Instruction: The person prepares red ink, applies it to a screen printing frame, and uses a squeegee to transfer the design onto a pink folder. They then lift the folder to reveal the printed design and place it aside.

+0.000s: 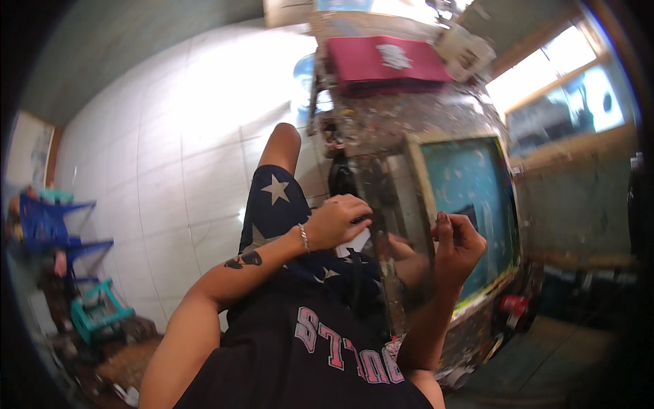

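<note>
Head view, nearest first: how does each grip stand?

— Left hand (pixel 340 221), silver chain bracelet (pixel 304 238) at its wrist: fingers bent over a white angular patch (pixel 357 241). I can't tell if it holds that, or how wide the grip is.

— And the right?

— Right hand (pixel 460 247): grip curled narrow, thumb against the fingers; anything pinched there is hidden.

— What's nearest it?

— A rectangular wooden-framed turquoise screen (pixel 470 180), lying behind that hand on the paint-flecked surface (pixel 426 112). Contact isn't clear.

— Farther off?

— A flat magenta stack (pixel 361 68) bearing a white print, at the surface's far end.
</note>
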Available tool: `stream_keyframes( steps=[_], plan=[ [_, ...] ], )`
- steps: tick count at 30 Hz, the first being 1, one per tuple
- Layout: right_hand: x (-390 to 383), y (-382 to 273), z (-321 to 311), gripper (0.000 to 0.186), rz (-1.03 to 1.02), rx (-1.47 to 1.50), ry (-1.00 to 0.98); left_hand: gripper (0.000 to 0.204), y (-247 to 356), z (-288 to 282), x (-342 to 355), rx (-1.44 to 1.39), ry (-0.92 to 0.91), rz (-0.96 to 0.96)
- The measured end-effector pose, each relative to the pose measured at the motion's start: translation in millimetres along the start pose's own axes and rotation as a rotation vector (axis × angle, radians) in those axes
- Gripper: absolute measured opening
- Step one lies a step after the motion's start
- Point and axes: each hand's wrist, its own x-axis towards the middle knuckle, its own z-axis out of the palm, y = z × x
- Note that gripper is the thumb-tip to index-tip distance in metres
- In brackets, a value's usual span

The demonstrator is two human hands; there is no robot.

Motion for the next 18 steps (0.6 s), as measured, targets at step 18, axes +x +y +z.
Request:
stream_keyframes(
  steps=[18],
  plan=[
    [-25.6, 337.5, 366.6, 0.016, 0.962, -0.247, -0.425, 0.074, -199.3, -176.6, -161.5, 0.220, 0.380, -1.105]
  ],
)
